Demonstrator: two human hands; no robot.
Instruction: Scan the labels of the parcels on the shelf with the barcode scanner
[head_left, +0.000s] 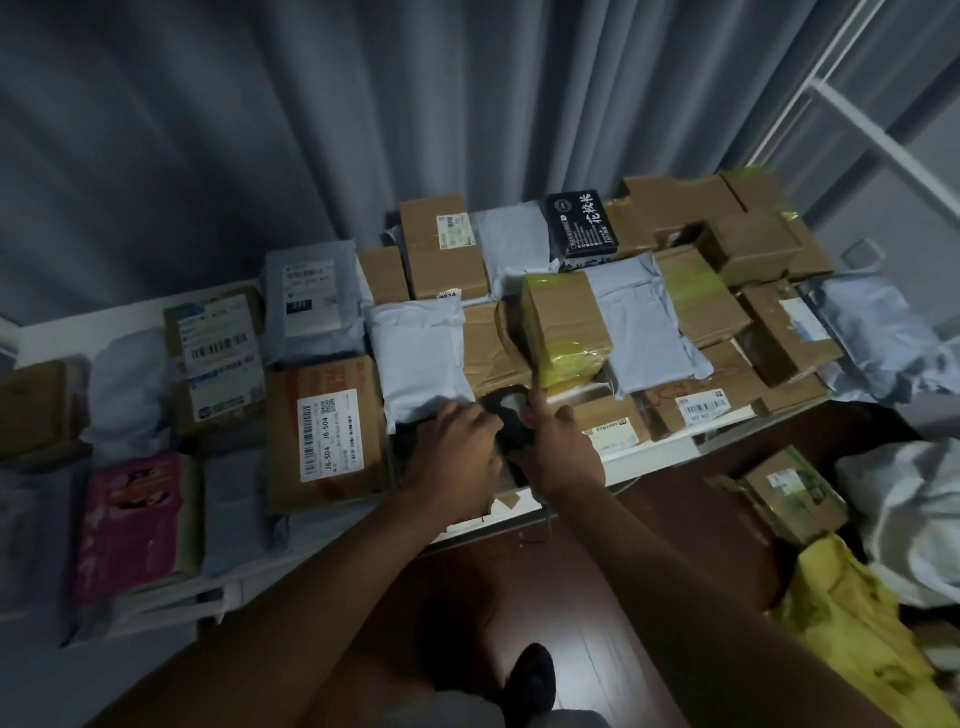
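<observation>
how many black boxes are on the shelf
1. The black box with white lettering sits at the back of the shelf, between a pale mailer bag and brown cartons. Others may be hidden beneath the stacked parcels.

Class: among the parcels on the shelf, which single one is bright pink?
The flat pink parcel at the shelf's near left end; the others are brown cardboard, pale grey bags or black.
</observation>
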